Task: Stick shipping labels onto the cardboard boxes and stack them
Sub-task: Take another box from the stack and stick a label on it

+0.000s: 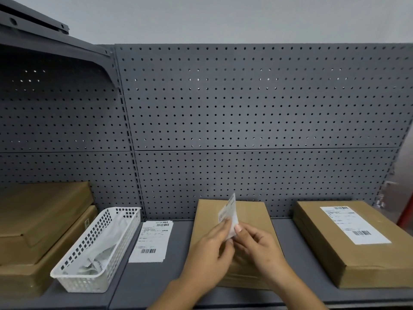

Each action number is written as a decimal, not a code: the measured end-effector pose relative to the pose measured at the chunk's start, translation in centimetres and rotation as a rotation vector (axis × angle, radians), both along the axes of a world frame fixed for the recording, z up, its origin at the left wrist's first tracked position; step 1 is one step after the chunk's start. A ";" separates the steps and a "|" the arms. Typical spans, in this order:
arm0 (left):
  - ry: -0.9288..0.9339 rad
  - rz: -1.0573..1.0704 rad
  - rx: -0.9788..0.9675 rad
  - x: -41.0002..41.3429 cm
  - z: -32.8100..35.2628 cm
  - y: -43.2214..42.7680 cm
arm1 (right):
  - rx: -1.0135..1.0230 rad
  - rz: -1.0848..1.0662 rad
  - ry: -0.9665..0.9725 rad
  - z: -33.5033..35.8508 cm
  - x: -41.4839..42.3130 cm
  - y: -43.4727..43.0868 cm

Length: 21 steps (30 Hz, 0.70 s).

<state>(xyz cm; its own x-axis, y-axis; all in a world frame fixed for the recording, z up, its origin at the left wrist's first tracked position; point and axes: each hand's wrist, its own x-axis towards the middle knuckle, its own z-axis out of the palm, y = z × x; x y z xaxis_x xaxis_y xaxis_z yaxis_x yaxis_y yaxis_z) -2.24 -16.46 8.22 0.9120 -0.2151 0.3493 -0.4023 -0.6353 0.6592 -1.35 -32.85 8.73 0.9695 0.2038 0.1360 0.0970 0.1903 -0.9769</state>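
Observation:
A white shipping label [229,212] stands nearly upright above a plain cardboard box [252,214] in the middle of the grey shelf. My left hand [209,253] and my right hand [258,247] both pinch the label's lower edge, fingertips close together. On the right lies another cardboard box [348,245] with a label [354,224] stuck on its top. A pile of loose labels [152,241] lies flat on the shelf to the left of the middle box.
A white perforated basket [96,249] with crumpled backing paper stands left of the loose labels. Two stacked cardboard boxes [38,227] sit at the far left. A grey pegboard wall [245,108] rises behind the shelf [152,285].

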 end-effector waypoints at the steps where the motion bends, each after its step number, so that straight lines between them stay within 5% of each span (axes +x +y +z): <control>1: 0.034 -0.019 -0.059 0.2 -0.3 0.2 | 0.005 0.007 0.001 -0.1 0.0 -0.2; 21: 0.138 -0.086 -0.454 0.9 -0.9 0.7 | 0.155 0.066 0.083 -1.1 -0.9 0.1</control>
<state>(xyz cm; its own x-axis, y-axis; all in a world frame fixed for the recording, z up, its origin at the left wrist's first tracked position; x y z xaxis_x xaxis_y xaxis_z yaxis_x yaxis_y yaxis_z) -1.30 -15.76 7.30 0.9420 -0.1451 0.3026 -0.3301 -0.2391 0.9131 -2.22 -32.79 7.61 0.9640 0.2500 0.0904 -0.0006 0.3421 -0.9397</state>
